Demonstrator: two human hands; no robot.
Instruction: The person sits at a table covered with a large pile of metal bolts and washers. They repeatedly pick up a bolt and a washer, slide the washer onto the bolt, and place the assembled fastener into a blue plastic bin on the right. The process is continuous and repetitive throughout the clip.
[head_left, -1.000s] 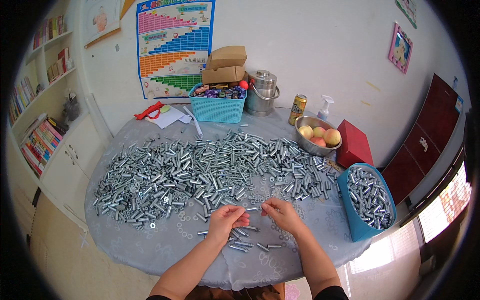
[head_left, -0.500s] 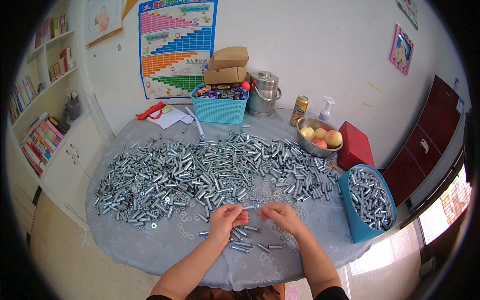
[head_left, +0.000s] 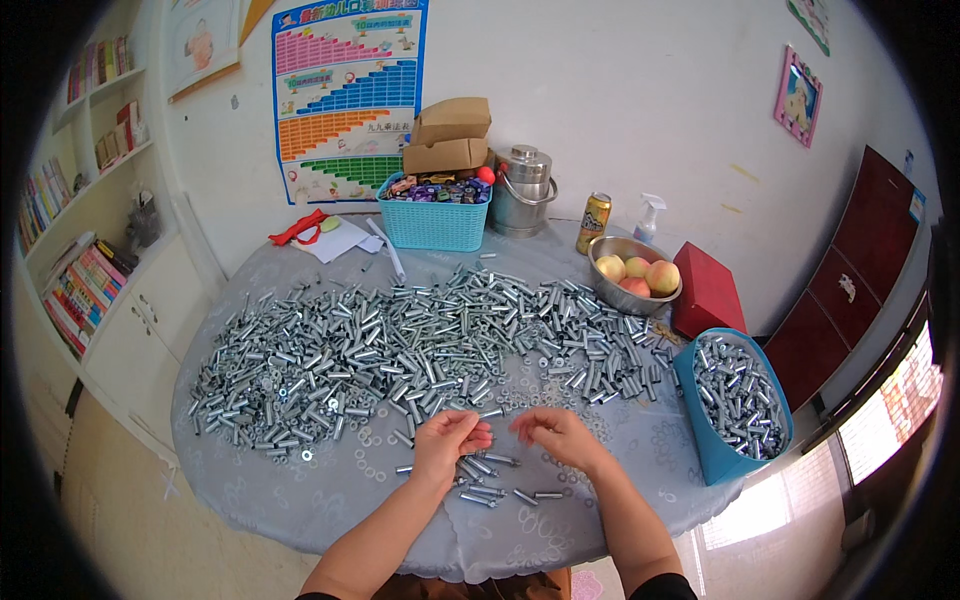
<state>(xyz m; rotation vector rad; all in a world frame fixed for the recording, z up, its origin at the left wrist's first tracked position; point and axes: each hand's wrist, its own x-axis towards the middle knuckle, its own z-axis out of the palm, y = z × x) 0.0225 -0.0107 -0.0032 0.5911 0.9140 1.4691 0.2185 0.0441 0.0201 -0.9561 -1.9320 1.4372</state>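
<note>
My left hand [head_left: 445,452] is closed in a pinch on a silvery anchor bolt [head_left: 490,412], which points to the right from between thumb and fingers. Just right of the bolt's end is my right hand [head_left: 560,438], its fingers loosely bent and apart, with nothing visible in them. Below and between the hands lies a small group of assembled anchor bolts [head_left: 484,494], several side by side. Beyond both hands spreads a wide heap of metal sleeves, bolts and nuts [head_left: 360,345]. Loose flat washers [head_left: 366,458] are scattered around its near edge.
A blue bin [head_left: 692,420] full of metal sleeves stands at the table's right edge. Behind the heap are a steel bowl [head_left: 612,292] of fruit, a red box [head_left: 708,290], a can [head_left: 593,222], a spray bottle [head_left: 648,220], a steel pot [head_left: 522,205] and a turquoise basket [head_left: 432,225].
My right hand has drawn slightly away from the bolt's end, its fingers loosening. The left hand keeps the bolt in nearly the same place. The view has shifted slightly.
</note>
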